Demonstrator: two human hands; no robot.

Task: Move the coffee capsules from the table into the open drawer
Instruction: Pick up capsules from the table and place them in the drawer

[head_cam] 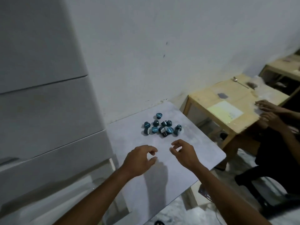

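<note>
Several dark coffee capsules with teal lids (162,127) lie in a loose cluster on the far half of a pale grey table (129,140). My left hand (140,159) hovers over the table's middle, a short way in front of the cluster, fingers curled and apart with nothing in them. My right hand (184,153) is beside it, also empty, thumb and fingers slightly apart. A white drawer cabinet (45,111) stands to the left of the table; its drawer fronts look closed from here, and no open drawer shows.
A white wall runs behind the table. To the right stands a wooden desk (227,101) with a spoon and papers, where another person's hands (266,106) rest. That seated person occupies the right edge. Marbled floor lies below.
</note>
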